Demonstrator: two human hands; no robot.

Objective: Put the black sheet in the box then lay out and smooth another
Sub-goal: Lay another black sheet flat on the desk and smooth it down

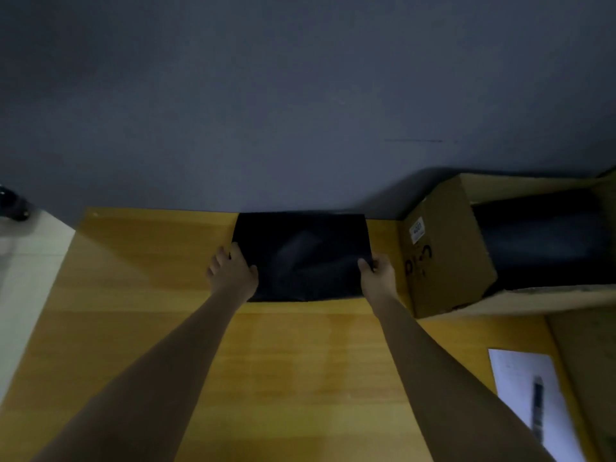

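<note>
While the black sheet [300, 255] lies on the counter [160, 261] against the wall, left hand [233, 273] and right hand [378, 278] each clamp a grip on its side edges, beside the box [446, 248].

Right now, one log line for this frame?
left hand: gripping black sheet left edge | right hand: gripping right edge | sheet: on table | box: right, open

Two hands [233, 271] [378, 275], one black sheet [300, 255], one cardboard box [450, 248] and one white paper [526, 395] are counted on one worktop [283, 361].
</note>
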